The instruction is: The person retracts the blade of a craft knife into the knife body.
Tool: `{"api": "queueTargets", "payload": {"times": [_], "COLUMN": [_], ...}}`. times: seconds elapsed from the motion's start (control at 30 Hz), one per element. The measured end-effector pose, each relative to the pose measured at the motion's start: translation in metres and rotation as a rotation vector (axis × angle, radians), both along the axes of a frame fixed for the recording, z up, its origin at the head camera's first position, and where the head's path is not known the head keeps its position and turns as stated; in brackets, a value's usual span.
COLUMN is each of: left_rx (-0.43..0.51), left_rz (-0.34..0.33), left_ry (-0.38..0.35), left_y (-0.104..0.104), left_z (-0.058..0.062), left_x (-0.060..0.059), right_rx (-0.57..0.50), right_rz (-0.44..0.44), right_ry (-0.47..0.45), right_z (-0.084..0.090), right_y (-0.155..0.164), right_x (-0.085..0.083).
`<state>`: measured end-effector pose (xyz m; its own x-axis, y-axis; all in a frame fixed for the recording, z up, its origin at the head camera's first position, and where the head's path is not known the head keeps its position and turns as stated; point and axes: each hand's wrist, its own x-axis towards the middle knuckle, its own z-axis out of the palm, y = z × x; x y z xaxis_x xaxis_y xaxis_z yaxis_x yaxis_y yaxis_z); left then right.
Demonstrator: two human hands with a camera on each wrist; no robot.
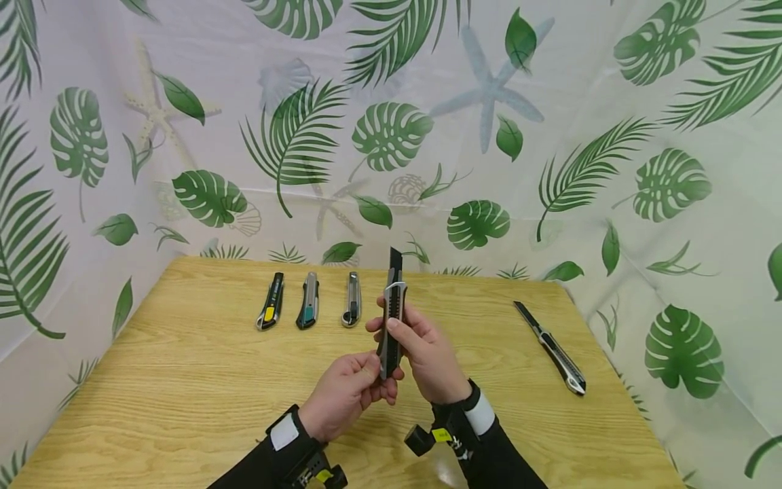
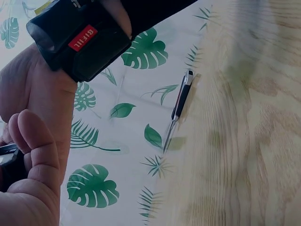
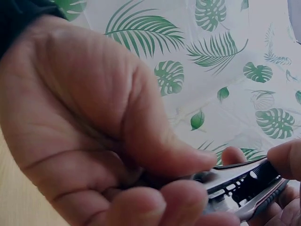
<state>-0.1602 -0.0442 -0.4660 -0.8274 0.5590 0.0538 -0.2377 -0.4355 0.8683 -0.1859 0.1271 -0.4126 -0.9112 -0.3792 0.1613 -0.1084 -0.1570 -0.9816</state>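
A black and grey snap-off utility knife is held upright above the middle of the table, its dark blade sticking out at the top. My right hand grips the handle, thumb lying along its front. Lower down, my left hand pinches the bottom end between thumb and fingers. In the right wrist view, the handle of the utility knife spans both hands, and the blade is hidden. Only a dark piece of the utility knife shows at the left edge of the left wrist view.
Left of the hands lie a black knife with a yellow slider, a grey and teal knife and a silver knife. On the right, a long knife has its blade out. A leaf-print cloth hangs behind the wooden table.
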Motion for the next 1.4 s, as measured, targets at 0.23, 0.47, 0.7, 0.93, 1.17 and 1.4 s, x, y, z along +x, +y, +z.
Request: {"api": "queueTargets", "payload": {"times": [0.23,0.47,0.7,0.93,1.17,1.4], "left_rx": [0.003,-0.005,-0.02,-0.113,-0.256,-0.395], "left_rz": [0.012,0.037,0.057,0.096,0.189,0.186], "left_ry": [-0.018,-0.024,-0.025,0.046,0.052,0.075], "left_y": [-0.001,-0.001,-0.005,-0.002,0.006,0.006], "left_z": [0.001,0.003,0.002,-0.005,-0.014,-0.018], "left_x": [-0.001,-0.003,-0.004,-0.005,-0.004,-0.002], "right_rx": [-0.031,-0.095,-0.089,0.055,0.398,0.542], "right_rz": [0.028,0.074,0.12,-0.047,-0.354,-0.43], "right_ry": [-0.018,-0.041,-0.053,0.012,0.219,0.182], "right_z": [-0.009,-0.015,-0.021,-0.025,-0.027,-0.026], "right_y": [-0.001,-0.001,-0.002,0.001,0.0,0.016], "right_x": [0.003,0.004,0.006,0.008,0.009,-0.023]}}
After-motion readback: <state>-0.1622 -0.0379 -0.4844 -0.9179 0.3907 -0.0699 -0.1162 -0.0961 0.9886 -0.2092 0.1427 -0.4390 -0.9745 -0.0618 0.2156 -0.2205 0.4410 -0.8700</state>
